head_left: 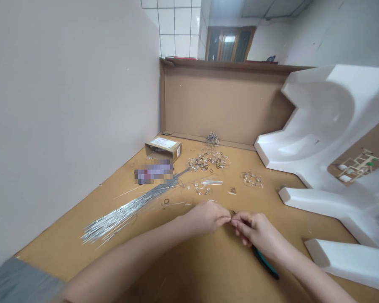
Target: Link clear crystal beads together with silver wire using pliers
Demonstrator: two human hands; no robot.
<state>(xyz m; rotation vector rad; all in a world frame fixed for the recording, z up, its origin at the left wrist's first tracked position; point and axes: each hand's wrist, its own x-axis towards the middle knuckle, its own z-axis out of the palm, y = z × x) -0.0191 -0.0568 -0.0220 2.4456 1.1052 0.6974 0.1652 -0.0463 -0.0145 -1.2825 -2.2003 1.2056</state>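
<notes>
My left hand (210,216) and my right hand (257,231) meet fingertip to fingertip low over the table. Both are closed in a pinch, and a tiny pale piece seems to sit between them, too small to name. From beneath my right hand a green-and-black tool handle (265,265) sticks out toward me; whether the palm grips it or it lies on the table I cannot tell. Just beyond my left hand lie a small group of clear, ring-like bits (202,189) and several short silvery rods (212,182).
A long bundle of thin metal wires (129,208) lies at the left, near an open small carton (164,147) and a blurred-out packet (154,171). Heaps of shiny bits (213,160) lie farther back. A cardboard wall (224,101) and white moulded plastic (303,195) border the table.
</notes>
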